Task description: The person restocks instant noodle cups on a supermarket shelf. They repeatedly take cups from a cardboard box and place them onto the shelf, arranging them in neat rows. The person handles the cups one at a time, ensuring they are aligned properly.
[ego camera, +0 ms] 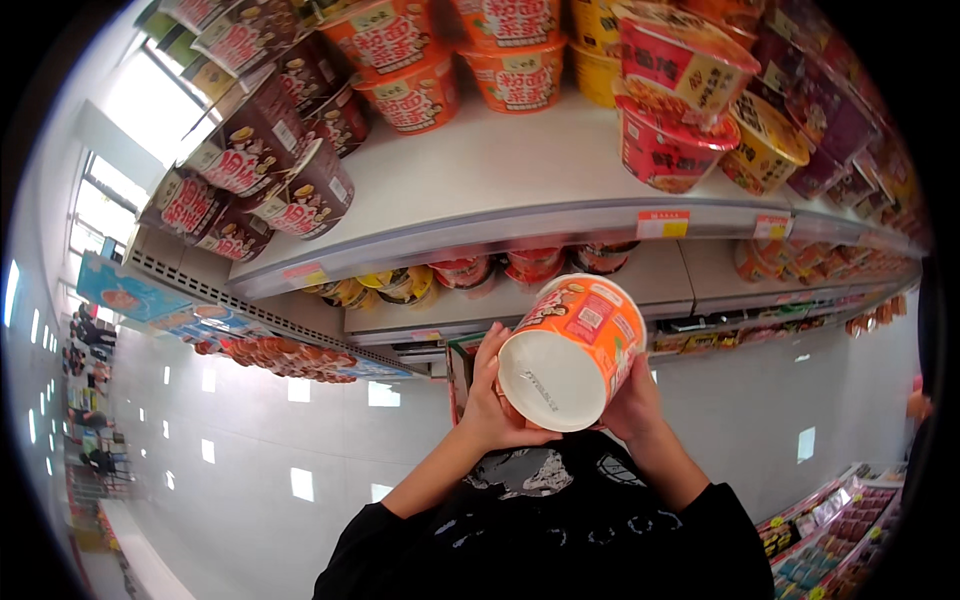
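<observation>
Between my two hands is an orange instant noodle cup (pixel 574 345), tipped so its white base faces me. A line of small print runs across the base, and a square code shows on its side. My left hand (pixel 487 401) grips the cup's left side, with the thumb under the base's rim. On the other side my right hand (pixel 634 397) holds the cup, its fingers mostly hidden behind it. Similar orange cups (pixel 525 79) stand stacked on the shelf (pixel 480 161) in front of me.
Dark brown cups (pixel 307 195) are piled at the shelf's left end. Red cups (pixel 667 150) stand to the right, near the edge with price tags (pixel 663 224). Lower shelves hold yellow bowls (pixel 405 285). Behind me at right is another goods display (pixel 832 532). A person's hand (pixel 919 405) shows at far right.
</observation>
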